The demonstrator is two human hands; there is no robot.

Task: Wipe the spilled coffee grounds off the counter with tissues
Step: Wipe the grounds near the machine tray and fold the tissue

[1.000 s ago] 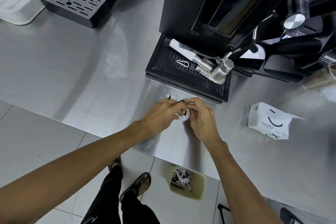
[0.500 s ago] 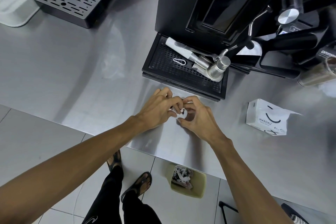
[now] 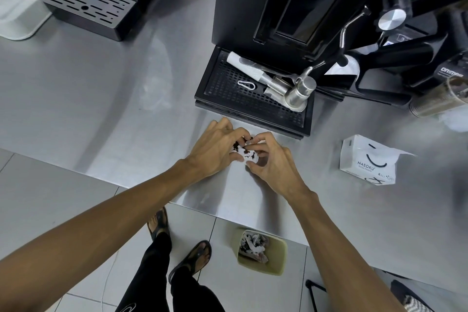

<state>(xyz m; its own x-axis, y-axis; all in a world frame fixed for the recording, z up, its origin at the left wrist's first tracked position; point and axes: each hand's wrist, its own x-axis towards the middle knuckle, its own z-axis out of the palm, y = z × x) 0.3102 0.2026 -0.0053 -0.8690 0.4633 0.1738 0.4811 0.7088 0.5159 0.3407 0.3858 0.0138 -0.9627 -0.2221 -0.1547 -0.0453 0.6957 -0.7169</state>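
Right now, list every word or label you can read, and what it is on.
"NASOKU": on the tissue pack.
"4 PLY": same pack, lower edge.
"ORIM...": on the black machine at far right; the ending is blurred.
Small print under "NASOKU": too small to read.

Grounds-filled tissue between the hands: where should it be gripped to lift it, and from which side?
Probably by its gathered white edges, fingers closing in from both sides and low, as the left hand and right hand pinch the tissue now. Dark grounds show in its upper left folds, so squeezing from above or tilting it would likely spill them.
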